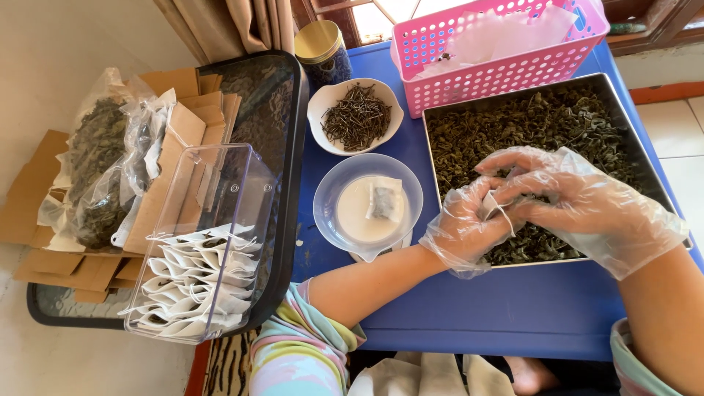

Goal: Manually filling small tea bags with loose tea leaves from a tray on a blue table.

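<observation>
Both hands wear thin clear plastic gloves and meet over the near left corner of a metal tray (623, 110) full of dried green tea leaves (513, 125). My left hand (462, 227) pinches a small white tea bag (490, 207) with a drawstring. My right hand (579, 198) has its fingers on the same bag from the right. To the left, a clear bowl (330, 194) sits on a small scale and has one filled tea bag (383, 202) lying in it.
A white dish of dark dried stems (357, 116) and a gold-lidded jar (323, 48) stand behind the bowl. A pink basket (499, 70) of empty bags is at the back. On the left, a black tray (290, 169) carries a clear box of filled bags (205, 279), brown pouches and bagged leaves.
</observation>
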